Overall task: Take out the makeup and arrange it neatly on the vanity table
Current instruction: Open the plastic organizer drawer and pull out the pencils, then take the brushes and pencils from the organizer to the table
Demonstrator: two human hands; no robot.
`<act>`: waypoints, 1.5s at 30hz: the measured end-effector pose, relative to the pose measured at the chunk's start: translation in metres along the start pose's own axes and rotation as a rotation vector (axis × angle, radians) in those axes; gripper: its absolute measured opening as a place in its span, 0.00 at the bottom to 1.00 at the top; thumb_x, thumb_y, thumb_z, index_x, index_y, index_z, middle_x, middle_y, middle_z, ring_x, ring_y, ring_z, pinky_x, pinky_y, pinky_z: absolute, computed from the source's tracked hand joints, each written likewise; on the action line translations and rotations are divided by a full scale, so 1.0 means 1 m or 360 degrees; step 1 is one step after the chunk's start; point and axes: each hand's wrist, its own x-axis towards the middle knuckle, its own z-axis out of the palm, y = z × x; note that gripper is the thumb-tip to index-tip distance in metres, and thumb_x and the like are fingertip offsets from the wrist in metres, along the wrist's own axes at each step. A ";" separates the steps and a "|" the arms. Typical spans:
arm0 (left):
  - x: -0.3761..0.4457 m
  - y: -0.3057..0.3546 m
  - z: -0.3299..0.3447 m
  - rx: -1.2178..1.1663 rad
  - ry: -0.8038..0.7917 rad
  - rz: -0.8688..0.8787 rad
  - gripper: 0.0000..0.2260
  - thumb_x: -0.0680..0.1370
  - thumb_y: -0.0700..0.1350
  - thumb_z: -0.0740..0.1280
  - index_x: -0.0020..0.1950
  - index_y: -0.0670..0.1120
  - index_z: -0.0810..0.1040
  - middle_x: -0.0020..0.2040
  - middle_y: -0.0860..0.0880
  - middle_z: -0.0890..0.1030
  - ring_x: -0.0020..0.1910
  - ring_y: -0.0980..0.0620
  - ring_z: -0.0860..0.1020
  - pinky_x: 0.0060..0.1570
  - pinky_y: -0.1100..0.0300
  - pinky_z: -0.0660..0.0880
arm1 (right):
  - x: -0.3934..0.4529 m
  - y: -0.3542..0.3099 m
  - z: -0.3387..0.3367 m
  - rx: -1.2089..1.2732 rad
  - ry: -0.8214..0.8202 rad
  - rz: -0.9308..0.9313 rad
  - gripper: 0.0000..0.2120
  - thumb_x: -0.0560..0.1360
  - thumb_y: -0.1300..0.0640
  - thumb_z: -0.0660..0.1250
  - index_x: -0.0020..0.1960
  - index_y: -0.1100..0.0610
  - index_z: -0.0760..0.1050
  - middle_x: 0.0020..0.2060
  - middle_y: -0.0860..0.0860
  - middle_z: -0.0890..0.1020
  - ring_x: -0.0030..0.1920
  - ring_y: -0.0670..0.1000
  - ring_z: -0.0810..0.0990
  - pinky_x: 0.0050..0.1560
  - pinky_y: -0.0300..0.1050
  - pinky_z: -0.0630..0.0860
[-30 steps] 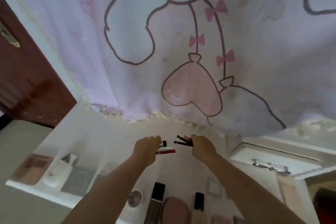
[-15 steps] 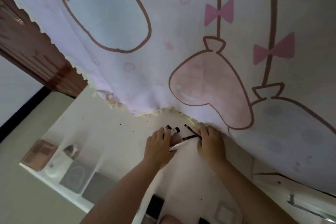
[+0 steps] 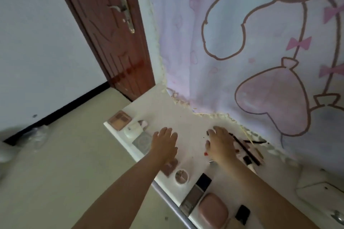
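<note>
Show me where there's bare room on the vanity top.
Free: the white patch between left hand and right hand, back to the curtain hem. Crowded: front edge with compacts, and the pencils beside the right hand.

I see bare table between my hands; compacts line its left edge, pencils crowd the curtain.

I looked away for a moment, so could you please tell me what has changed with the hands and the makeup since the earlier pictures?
Both hands let go of the slim sticks they had gripped. The left hand has moved left, flat over bare vanity table; the right hand rests open on the pencils and lipsticks laid by the curtain. The compacts along the front edge stayed put.
</note>
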 end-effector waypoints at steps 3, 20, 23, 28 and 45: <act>-0.068 -0.070 -0.015 0.0031 0.0092 -0.0255 0.22 0.78 0.51 0.58 0.70 0.46 0.61 0.73 0.45 0.60 0.72 0.46 0.57 0.68 0.50 0.57 | -0.002 -0.094 -0.017 -0.0060 0.0042 -0.0279 0.18 0.76 0.55 0.57 0.65 0.59 0.67 0.65 0.55 0.70 0.64 0.55 0.68 0.59 0.47 0.67; -0.689 -0.390 0.040 0.0000 0.0263 -0.2157 0.20 0.77 0.53 0.61 0.66 0.47 0.66 0.67 0.46 0.68 0.68 0.46 0.64 0.64 0.52 0.62 | -0.268 -0.755 -0.024 0.0013 -0.0093 -0.2135 0.19 0.75 0.52 0.59 0.63 0.58 0.68 0.63 0.57 0.71 0.64 0.59 0.68 0.60 0.51 0.67; -0.787 -0.416 0.062 0.0000 0.0214 -0.2496 0.20 0.76 0.53 0.61 0.65 0.47 0.67 0.65 0.47 0.70 0.67 0.46 0.65 0.63 0.52 0.64 | -0.339 -0.853 -0.009 0.0061 -0.0132 -0.2459 0.18 0.75 0.50 0.59 0.60 0.59 0.69 0.61 0.57 0.72 0.62 0.59 0.69 0.59 0.51 0.67; -0.933 -0.466 0.087 -0.0001 0.0076 -0.2987 0.19 0.77 0.54 0.60 0.64 0.46 0.67 0.65 0.48 0.70 0.67 0.47 0.65 0.62 0.52 0.64 | -0.455 -1.012 0.010 0.0271 -0.0199 -0.2913 0.17 0.75 0.51 0.59 0.60 0.59 0.69 0.59 0.56 0.74 0.61 0.57 0.70 0.56 0.48 0.68; -1.320 -0.601 0.179 -0.0168 -0.0002 -0.3937 0.22 0.78 0.57 0.57 0.66 0.45 0.65 0.66 0.45 0.68 0.68 0.46 0.63 0.62 0.50 0.64 | -0.840 -1.354 0.063 0.0129 -0.0365 -0.3695 0.21 0.76 0.45 0.59 0.63 0.57 0.67 0.61 0.55 0.72 0.65 0.56 0.67 0.61 0.51 0.66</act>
